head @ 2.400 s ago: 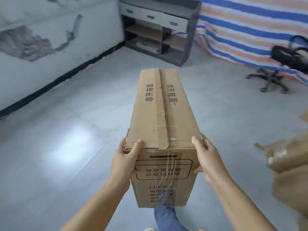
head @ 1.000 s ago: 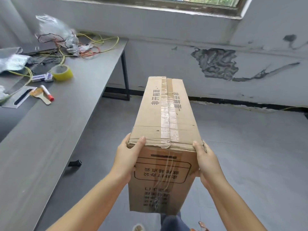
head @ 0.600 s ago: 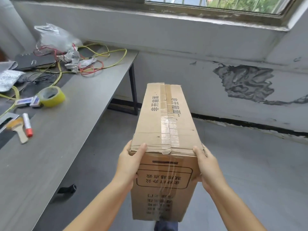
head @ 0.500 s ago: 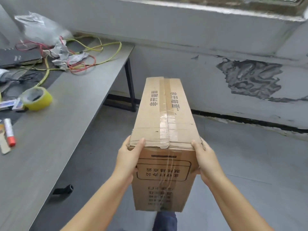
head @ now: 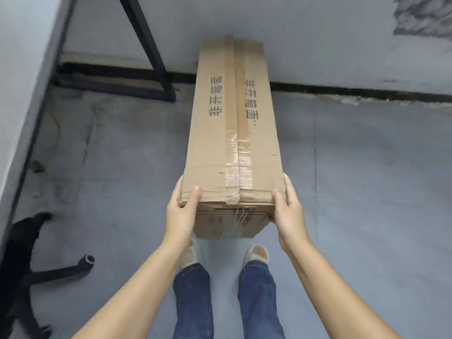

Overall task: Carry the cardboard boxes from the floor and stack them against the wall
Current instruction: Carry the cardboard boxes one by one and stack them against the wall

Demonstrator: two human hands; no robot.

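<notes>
Cardboard box (head: 232, 133), long, brown and taped along its top seam, sits lengthwise in front of the person, its far end up near the grey wall (head: 318, 33) and its near end just ahead of the feet; whether the bottom is on the floor I cannot tell. Left hand (head: 181, 211) grips the near left corner, thumb on the top edge, fingers (head: 176, 189) curled round the side. Right hand (head: 289, 214) mirrors it on the near right corner, thumb on top, fingers wrapped round the side. Black printed characters run along both top flaps. Below, two light slippers (head: 256, 255) and blue jeans stand on the grey tiled floor (head: 367, 167). To the left, a black desk leg (head: 151, 50) slants down to the floor, and a black office chair base (head: 49, 270) pokes in at the lower left.
</notes>
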